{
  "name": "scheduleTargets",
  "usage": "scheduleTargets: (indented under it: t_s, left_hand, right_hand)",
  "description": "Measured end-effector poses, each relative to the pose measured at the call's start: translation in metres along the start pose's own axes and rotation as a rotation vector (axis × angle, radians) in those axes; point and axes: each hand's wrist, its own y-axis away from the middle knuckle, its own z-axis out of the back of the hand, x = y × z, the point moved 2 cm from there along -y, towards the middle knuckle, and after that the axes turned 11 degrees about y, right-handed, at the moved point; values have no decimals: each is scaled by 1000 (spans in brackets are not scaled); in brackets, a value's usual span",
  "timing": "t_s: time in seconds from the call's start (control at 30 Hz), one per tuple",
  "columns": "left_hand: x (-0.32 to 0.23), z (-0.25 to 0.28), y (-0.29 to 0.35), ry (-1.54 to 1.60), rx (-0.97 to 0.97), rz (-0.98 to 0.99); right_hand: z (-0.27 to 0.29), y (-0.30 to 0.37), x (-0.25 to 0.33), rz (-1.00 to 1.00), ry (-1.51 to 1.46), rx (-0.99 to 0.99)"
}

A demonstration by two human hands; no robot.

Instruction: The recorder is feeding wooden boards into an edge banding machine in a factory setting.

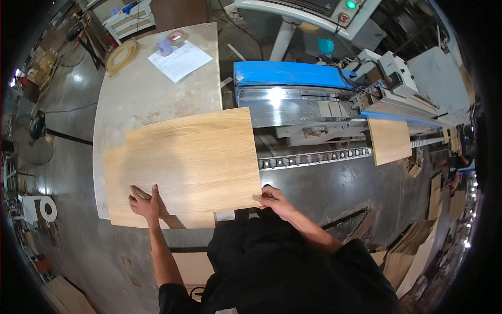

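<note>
A wood-grain panel (204,157) lies over a second wood-grain panel (116,183), whose left and near edges stick out. Both rest on the pale worktable (157,97). My right hand (274,201) pinches the upper panel's near right corner between thumb and fingers. Above the panels' left part is my left hand (144,205), fingers curled and thumb raised. Something thin and brownish shows between its thumb and fingers, too small to make out. A shadow falls on the wood beside this hand.
Tape rolls (177,35), paper sheets (180,60) and a coil of banding (122,56) lie at the table's far end. A machine with a blue cover (293,73) stands to the right, its chain conveyor (319,157) running rightward past another panel (389,141). A fan (37,124) stands left.
</note>
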Motion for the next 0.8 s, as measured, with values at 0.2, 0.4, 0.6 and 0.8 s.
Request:
scheduleTargets:
  t_s: [0.2,0.4,0.6,0.8]
  left_hand:
    - [-87,-31,49,-29,21,-18]
    - [-160,-54,83,92,161,10]
    - [-240,-66,62,299,338,-62]
    - [-312,-101,12,438,423,-205]
  right_hand:
    - [72,35,-4,-24,-235,-274]
    - [129,61,-27,128,-618,-544]
    - [133,85,-27,95,-938,-561]
    - [160,79,-25,79,-1018,-469]
